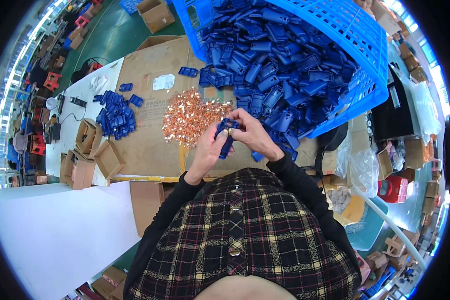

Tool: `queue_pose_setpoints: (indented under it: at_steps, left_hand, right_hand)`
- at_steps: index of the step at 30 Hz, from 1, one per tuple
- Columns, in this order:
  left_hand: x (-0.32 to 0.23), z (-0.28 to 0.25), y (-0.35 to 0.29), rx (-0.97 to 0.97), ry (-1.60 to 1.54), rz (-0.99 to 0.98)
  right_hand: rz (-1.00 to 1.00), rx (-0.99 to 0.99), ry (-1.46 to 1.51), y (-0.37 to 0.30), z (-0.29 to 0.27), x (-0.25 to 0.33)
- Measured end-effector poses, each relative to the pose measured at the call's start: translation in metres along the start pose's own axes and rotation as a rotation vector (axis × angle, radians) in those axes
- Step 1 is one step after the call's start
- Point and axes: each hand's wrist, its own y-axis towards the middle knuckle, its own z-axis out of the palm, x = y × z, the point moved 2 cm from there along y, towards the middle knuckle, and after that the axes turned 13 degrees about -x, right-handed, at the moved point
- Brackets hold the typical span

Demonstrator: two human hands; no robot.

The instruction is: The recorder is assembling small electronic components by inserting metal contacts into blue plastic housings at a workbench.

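Close in front of my body, both hands meet at one blue plastic housing point(226, 148). My left hand point(208, 149) is closed around its left side, fingers wrapped behind it. From the right, my right hand point(252, 132) grips its upper end with thumb and fingers. Something small and shiny shows at the thumb tips, too small to name for certain. Just beyond my left hand lies a heap of small copper-coloured metal pieces point(187, 117). A large pile of similar blue housings point(280, 65) spills from a tipped blue plastic crate point(380, 65) toward my right hand.
A smaller pile of blue housings point(117, 115) lies on the left of the cardboard-covered table point(147, 130). Open small cardboard boxes point(109, 159) stand at the left edge. A white surface point(65, 225) is at lower left, a teal bin point(367, 225) at lower right.
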Motion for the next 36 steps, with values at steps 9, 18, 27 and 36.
queue_pose_setpoints:
  at_steps: [9,18,27,36]
  left_hand:
    - [0.003,-0.004,-0.002,-0.017,0.041,-0.066]
    - [0.013,-0.009,0.0,-0.024,0.088,-0.068]
    - [0.07,-0.046,0.045,-0.103,0.189,-0.01]
    - [0.079,-0.274,0.11,-0.988,-0.141,0.104]
  right_hand:
    - [0.118,0.019,0.04,-0.002,0.004,-0.002]
    - [0.059,0.092,-0.237,0.012,0.0,0.003]
    - [0.132,0.035,-0.26,0.034,0.021,-0.045]
    - [0.051,-0.056,-0.86,0.018,0.021,-0.221]
